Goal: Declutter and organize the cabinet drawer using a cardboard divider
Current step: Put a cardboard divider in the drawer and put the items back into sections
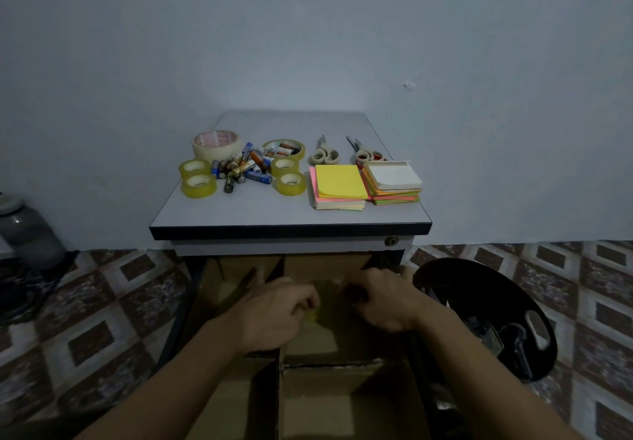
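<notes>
The cabinet drawer (419, 347) is pulled out toward me, and a cardboard divider (279, 391) splits it into compartments. Both my hands reach into the middle compartment. My left hand (274, 316) curls its fingers round a small yellow item (313, 317), blurred and mostly hidden. My right hand (383, 299) lies just right of it with fingers bent down into the same compartment; what they touch is hidden. On the cabinet top (239, 210) lie tape rolls (198, 181), a pile of batteries (243, 169), two pairs of scissors (324, 151) and sticky-note pads (340, 182).
A black round bin (479, 302) holding dark items stands on the tiled floor right of the drawer. A grey jar (27, 230) sits at the far left by the wall. A wide masking tape roll (215, 143) lies at the cabinet top's back left.
</notes>
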Demonstrator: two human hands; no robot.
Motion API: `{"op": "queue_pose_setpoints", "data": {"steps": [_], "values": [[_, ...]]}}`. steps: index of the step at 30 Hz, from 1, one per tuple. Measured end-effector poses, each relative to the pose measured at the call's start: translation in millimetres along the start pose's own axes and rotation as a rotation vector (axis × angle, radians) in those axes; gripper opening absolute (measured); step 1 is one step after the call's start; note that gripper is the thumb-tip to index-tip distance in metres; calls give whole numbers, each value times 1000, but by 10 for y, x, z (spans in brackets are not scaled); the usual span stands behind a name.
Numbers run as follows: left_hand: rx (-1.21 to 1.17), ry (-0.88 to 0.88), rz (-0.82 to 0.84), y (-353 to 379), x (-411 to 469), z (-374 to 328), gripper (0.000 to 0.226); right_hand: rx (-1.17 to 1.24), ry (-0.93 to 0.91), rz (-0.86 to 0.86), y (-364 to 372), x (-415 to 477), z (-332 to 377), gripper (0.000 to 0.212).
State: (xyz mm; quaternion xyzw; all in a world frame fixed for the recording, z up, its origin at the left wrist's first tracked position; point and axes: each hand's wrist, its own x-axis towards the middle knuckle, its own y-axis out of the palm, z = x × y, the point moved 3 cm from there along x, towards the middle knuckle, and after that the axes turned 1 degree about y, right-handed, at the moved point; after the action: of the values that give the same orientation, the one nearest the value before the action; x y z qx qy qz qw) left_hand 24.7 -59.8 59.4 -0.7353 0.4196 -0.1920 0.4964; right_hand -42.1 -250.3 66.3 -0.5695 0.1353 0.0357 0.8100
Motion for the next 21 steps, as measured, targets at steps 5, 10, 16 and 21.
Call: {"op": "queue_pose_setpoints", "data": {"steps": [5,10,16,21], "values": [[204,-40,215,64,121,-111,53,-168,31,94,143,-3,77,61],[300,-81,285,46,186,-118,61,-173,62,156,97,-5,126,68],[187,-108,221,28,142,-161,51,-74,23,9,84,-20,133,56],[11,-5,-184,-32,43,-175,31,164,-46,-141,10,-76,104,51]]}}
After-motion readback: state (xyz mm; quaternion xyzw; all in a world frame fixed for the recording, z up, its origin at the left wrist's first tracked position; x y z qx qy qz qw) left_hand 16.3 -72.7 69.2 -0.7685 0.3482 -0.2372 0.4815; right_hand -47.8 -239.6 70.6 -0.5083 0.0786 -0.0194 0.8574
